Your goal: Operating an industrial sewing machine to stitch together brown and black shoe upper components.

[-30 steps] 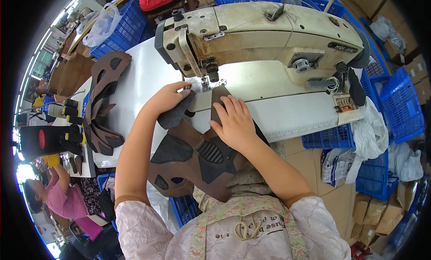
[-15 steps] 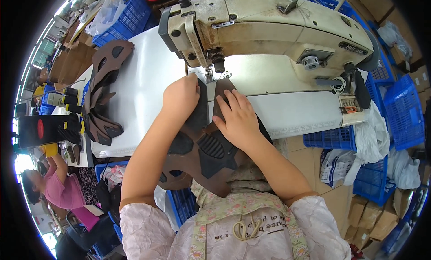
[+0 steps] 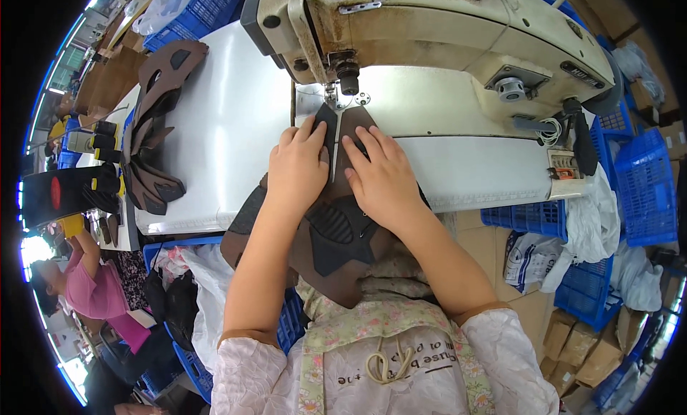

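L hand (image 3: 299, 164) on blk strip (image 3: 327, 116), R hand (image 3: 383, 173) on brn panel (image 3: 354, 117), both flattish, no grip; pcs side by side, unjoined nr presser foot (image 3: 330, 95).

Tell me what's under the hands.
Under the left hand is a black piece; under the right hand, a brown piece. Their far tips show; the covered parts can't be seen.

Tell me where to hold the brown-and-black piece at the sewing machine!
Come at the brown-and-black piece from the near side, left hand on the black strip, right hand on the brown strip. Both strips lie flat, tips toward the presser foot, so pressing down likely beats pinching.
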`<state>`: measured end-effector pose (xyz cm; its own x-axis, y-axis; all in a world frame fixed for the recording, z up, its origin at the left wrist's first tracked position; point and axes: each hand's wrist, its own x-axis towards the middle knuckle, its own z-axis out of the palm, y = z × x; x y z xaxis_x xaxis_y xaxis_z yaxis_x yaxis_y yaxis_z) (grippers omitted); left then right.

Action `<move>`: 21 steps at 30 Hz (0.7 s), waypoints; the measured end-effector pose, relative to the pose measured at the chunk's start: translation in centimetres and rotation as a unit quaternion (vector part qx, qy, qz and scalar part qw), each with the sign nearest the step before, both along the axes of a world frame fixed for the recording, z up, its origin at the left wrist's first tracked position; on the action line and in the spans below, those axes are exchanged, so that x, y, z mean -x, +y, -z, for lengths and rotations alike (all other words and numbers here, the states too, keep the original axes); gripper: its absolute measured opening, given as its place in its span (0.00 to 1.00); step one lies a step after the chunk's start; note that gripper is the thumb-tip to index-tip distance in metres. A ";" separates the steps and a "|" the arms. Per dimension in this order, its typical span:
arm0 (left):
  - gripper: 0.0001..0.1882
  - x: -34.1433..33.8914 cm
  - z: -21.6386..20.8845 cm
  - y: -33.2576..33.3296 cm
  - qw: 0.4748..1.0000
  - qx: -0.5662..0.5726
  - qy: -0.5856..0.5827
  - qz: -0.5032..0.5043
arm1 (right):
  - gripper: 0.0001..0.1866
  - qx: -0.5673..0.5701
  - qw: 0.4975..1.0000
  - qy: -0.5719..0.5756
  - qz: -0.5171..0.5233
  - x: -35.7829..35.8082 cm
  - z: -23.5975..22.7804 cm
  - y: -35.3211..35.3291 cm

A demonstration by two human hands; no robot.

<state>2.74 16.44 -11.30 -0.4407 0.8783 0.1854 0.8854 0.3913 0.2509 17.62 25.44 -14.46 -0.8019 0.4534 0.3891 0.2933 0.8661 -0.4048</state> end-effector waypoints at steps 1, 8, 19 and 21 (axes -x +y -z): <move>0.20 0.0 0.0 0.0 0.999 -0.006 -0.031 -0.002 | 0.25 0.005 1.000 -0.001 -0.008 -0.1 0.0 0.3; 0.21 1.7 -2.8 0.5 0.988 0.091 -0.116 0.039 | 0.24 0.005 1.000 0.010 -0.015 -0.4 0.3 0.9; 0.23 -0.2 0.1 0.6 0.999 0.025 -0.001 -0.028 | 0.23 0.006 1.000 -0.009 -0.013 -0.5 0.1 0.7; 0.23 -0.3 0.2 0.6 0.999 0.024 0.013 -0.026 | 0.24 0.008 1.000 -0.012 -0.011 -0.5 0.1 0.7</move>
